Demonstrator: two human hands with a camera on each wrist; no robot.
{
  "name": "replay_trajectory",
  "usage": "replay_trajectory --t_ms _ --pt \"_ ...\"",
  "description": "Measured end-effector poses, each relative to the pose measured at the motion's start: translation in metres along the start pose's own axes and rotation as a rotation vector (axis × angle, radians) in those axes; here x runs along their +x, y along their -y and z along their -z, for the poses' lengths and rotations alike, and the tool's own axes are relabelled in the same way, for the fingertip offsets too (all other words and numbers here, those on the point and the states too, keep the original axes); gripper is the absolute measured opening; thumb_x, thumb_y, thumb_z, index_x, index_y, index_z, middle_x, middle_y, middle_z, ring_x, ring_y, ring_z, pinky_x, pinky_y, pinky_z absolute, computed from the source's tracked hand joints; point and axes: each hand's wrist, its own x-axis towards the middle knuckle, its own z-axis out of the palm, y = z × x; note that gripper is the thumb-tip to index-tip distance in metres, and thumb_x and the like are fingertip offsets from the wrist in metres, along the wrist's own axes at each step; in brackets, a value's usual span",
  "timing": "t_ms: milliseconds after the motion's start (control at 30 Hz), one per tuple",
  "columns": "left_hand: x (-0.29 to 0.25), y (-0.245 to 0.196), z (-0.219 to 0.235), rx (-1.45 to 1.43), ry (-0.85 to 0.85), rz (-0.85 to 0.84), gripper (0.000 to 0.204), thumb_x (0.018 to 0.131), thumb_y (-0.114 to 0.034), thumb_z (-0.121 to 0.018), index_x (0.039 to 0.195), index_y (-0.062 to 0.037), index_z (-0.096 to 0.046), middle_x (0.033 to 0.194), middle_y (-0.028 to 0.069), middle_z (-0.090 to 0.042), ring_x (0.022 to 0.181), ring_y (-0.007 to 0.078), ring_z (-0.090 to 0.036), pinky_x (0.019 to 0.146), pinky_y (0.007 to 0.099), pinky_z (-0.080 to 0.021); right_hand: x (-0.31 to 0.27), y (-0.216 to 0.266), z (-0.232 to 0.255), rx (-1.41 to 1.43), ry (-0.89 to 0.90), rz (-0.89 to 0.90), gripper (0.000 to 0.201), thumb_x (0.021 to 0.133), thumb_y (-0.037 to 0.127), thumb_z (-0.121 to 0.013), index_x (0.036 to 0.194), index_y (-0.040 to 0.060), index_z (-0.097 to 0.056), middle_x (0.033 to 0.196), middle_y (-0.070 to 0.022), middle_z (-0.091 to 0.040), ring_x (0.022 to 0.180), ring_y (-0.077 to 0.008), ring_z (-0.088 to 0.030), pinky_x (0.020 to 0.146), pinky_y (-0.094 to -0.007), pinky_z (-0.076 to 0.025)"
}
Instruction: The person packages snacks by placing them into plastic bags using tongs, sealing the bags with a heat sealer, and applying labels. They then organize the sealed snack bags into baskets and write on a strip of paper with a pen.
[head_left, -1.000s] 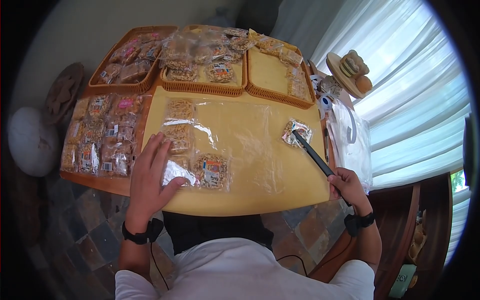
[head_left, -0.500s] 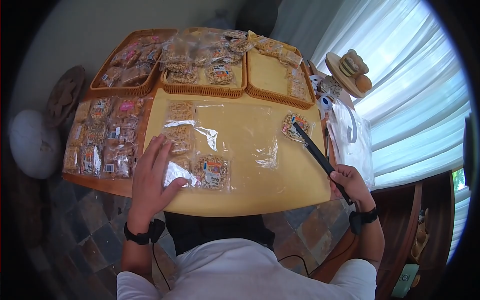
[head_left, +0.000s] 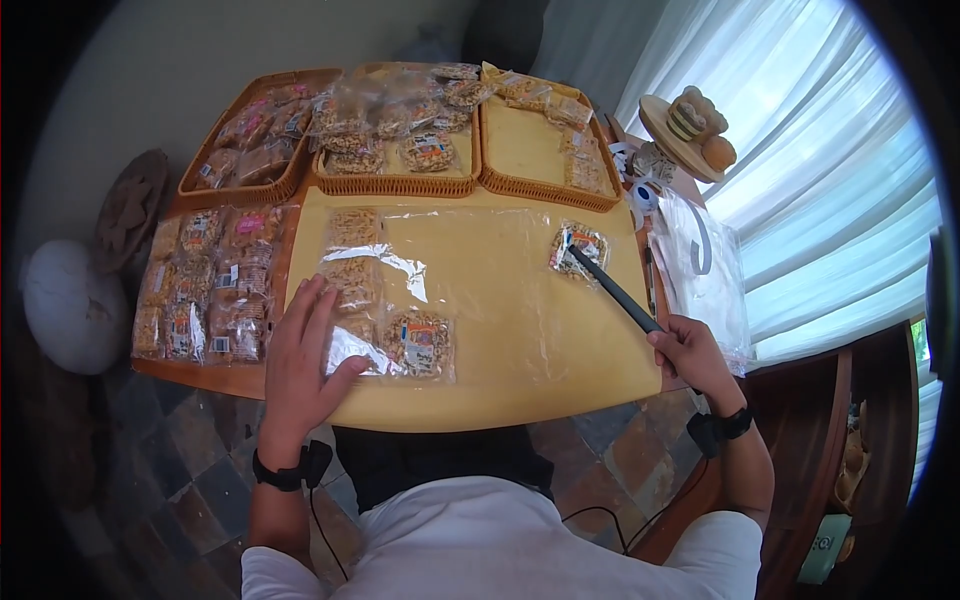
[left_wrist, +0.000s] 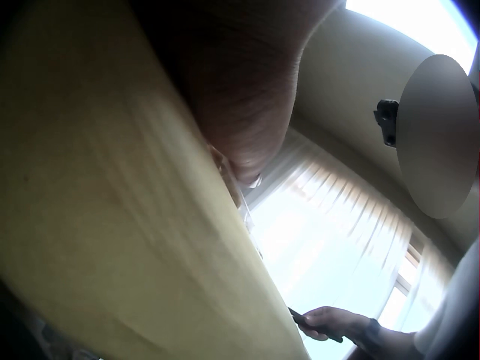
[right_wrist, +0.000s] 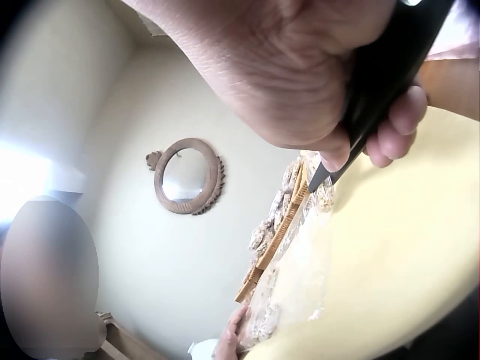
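My left hand [head_left: 303, 360] lies with straight fingers along the left edge of a large clear plastic bag [head_left: 480, 290]. Several wrapped grainy snack squares [head_left: 350, 280] show through the bag in a left column, and a labelled one [head_left: 420, 343] sits beside the lowest. My right hand [head_left: 693, 352] grips long black tongs [head_left: 622, 300], seen close up in the right wrist view as a dark handle [right_wrist: 390, 64] under curled fingers. The tong tips overlap another wrapped snack square [head_left: 590, 240], right of the bag. My left hand's palm side [left_wrist: 240, 112] appears dark over the table edge.
Wicker trays line the back: a left one [head_left: 290, 185] and middle one [head_left: 400, 186] with many packs, and a right one [head_left: 550, 193] with several. Filled packs [head_left: 235, 270] lie at left. Clear bags [head_left: 700, 270] and a tape roll [head_left: 643, 198] are at right.
The snack square at the tong tips has turned and shifted slightly away from me and left, the tongs moving with it. My left hand has stayed on the bag. The head view has shifted slightly.
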Motion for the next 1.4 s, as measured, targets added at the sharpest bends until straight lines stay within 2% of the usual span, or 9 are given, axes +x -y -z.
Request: replay_trajectory --t_ms 200,267,400,467,567,933,1100,1167,1400 --pt "-0.001 0.0 0.0 0.003 -0.011 -0.008 0.088 0.101 -0.064 -0.06 0.159 0.0 -0.047 0.166 0.0237 -0.043 0.153 0.0439 -0.042 0.124 0.0528 -0.034 0.002 0.019 -0.003 -0.019 0.098 0.012 0.026 0.108 0.024 -0.069 0.09 0.0052 -0.064 0.07 0.0016 -0.065 0.055 -0.0056 -0.058 0.051 -0.0242 -0.045" --pt "-0.001 0.0 0.0 0.011 -0.013 -0.011 0.088 0.101 -0.064 -0.06 0.159 -0.0003 -0.046 0.167 0.0234 -0.043 0.153 0.044 -0.042 0.124 0.0531 -0.034 -0.001 0.015 0.002 0.064 0.226 -0.122 0.027 0.109 0.024 -0.068 0.09 0.0046 -0.065 0.071 0.0006 -0.067 0.055 -0.0067 -0.059 0.051 -0.0242 -0.046" --pt "0.0 0.001 -0.001 0.004 -0.009 -0.01 0.088 0.101 -0.064 -0.06 0.16 -0.0004 -0.046 0.167 0.0233 -0.043 0.154 0.0438 -0.042 0.124 0.0532 -0.034 0.0 0.002 0.006 0.079 0.339 -0.14 0.027 0.11 0.025 -0.066 0.092 0.0042 -0.067 0.072 -0.0007 -0.068 0.054 -0.0073 -0.06 0.051 -0.0232 -0.046" --pt "0.0 0.001 -0.001 -0.002 -0.009 -0.007 0.088 0.101 -0.064 -0.061 0.16 -0.0003 -0.046 0.166 0.0235 -0.043 0.153 0.0439 -0.042 0.124 0.0533 -0.034 0.003 -0.003 0.006 0.192 0.428 -0.148 0.029 0.111 0.026 -0.065 0.092 0.0038 -0.067 0.072 -0.0014 -0.068 0.054 -0.0075 -0.059 0.052 -0.0223 -0.046" --pt "-0.001 0.002 -0.001 0.0 -0.016 -0.016 0.088 0.1 -0.063 -0.062 0.159 -0.0003 -0.047 0.166 0.0234 -0.044 0.153 0.0444 -0.043 0.124 0.0534 -0.034 0.01 0.009 -0.002 0.271 0.431 -0.217 0.031 0.111 0.027 -0.064 0.091 0.0035 -0.067 0.072 -0.002 -0.067 0.053 -0.0074 -0.058 0.052 -0.0221 -0.046" --pt "-0.001 0.001 0.0 -0.002 -0.029 -0.016 0.086 0.098 -0.06 -0.067 0.158 -0.0008 -0.048 0.166 0.0232 -0.044 0.151 0.0456 -0.044 0.122 0.0544 -0.037 0.08 0.054 -0.061 0.15 0.636 0.067 0.031 0.11 0.027 -0.067 0.089 0.0037 -0.068 0.072 -0.0018 -0.068 0.056 -0.0086 -0.061 0.054 -0.0235 -0.048" --pt "-0.001 0.002 0.0 -0.007 -0.032 -0.024 0.086 0.096 -0.057 -0.071 0.158 -0.001 -0.048 0.165 0.0236 -0.045 0.151 0.0464 -0.045 0.121 0.0547 -0.038 0.07 0.037 -0.026 0.168 0.596 0.009 0.03 0.11 0.025 -0.066 0.089 0.0039 -0.068 0.073 -0.0015 -0.068 0.057 -0.0085 -0.061 0.054 -0.0242 -0.048" --pt "-0.001 0.002 0.0 -0.004 -0.027 -0.021 0.085 0.1 -0.061 -0.063 0.158 -0.0003 -0.049 0.165 0.0233 -0.045 0.149 0.046 -0.046 0.122 0.0533 -0.037 0.064 0.021 -0.003 0.122 0.594 -0.001 0.028 0.11 0.023 -0.065 0.09 0.0031 -0.068 0.073 -0.0015 -0.068 0.058 -0.0083 -0.062 0.055 -0.024 -0.048" --pt "0.001 0.0 -0.001 -0.006 -0.023 -0.024 0.086 0.1 -0.063 -0.062 0.157 0.0004 -0.049 0.164 0.0238 -0.046 0.148 0.046 -0.047 0.122 0.0531 -0.037 0.059 -0.014 0.029 -0.003 0.532 0.01 0.023 0.109 0.02 -0.067 0.094 0.0021 -0.07 0.076 -0.0011 -0.07 0.06 -0.0072 -0.062 0.057 -0.0235 -0.048"
